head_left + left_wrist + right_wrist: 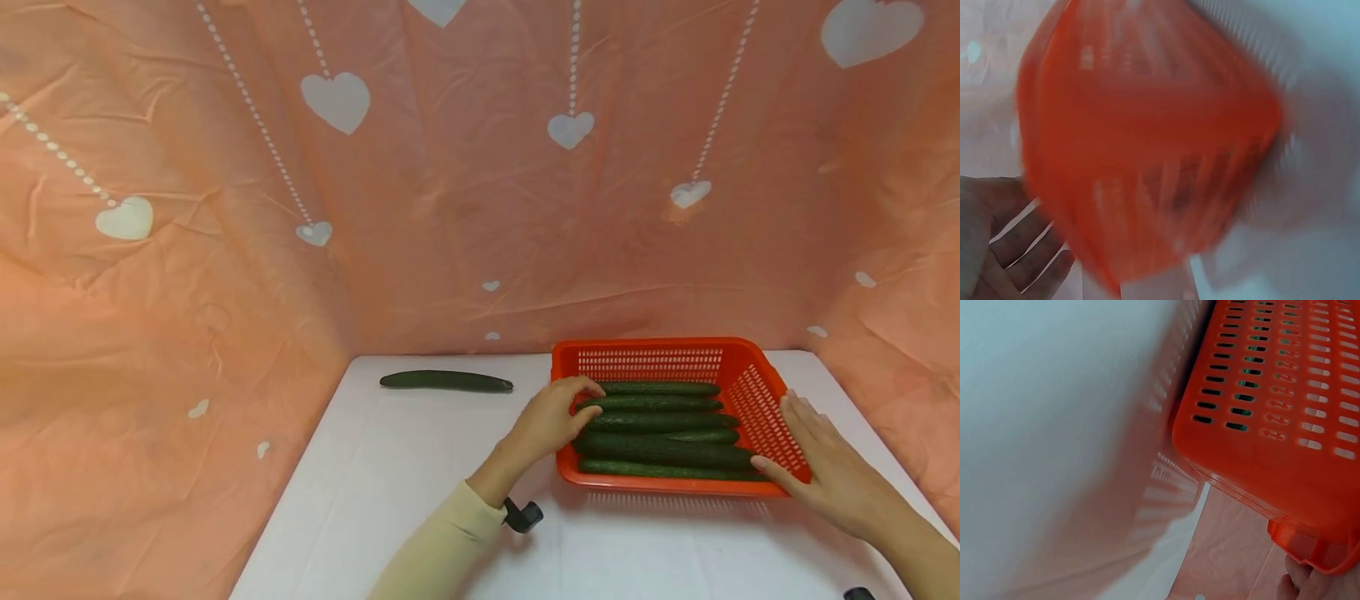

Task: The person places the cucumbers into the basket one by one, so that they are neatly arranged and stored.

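An orange-red plastic basket (667, 485) stands on the white table with several long dark green cucumbers (667, 451) lying side by side in it. At its left rim is my left hand (551, 417), its thumb and fingers spread apart over the left ends of the upper cucumbers. In the left wrist view the fingers (1029, 247) extend beside the blurred basket wall. My right hand (836, 471) rests along the basket's right rim, fingers straight on the outside and thumb over the front corner. The right wrist view catches part of that hand (1313, 584) under the rim.
A single cucumber (446, 381) lies on the white tabletop (420, 467), left of the basket near the back edge. Orange cloth (450, 208) with white hearts hangs behind and on both sides. A black wrist camera mount (523, 516) juts from the left wrist.
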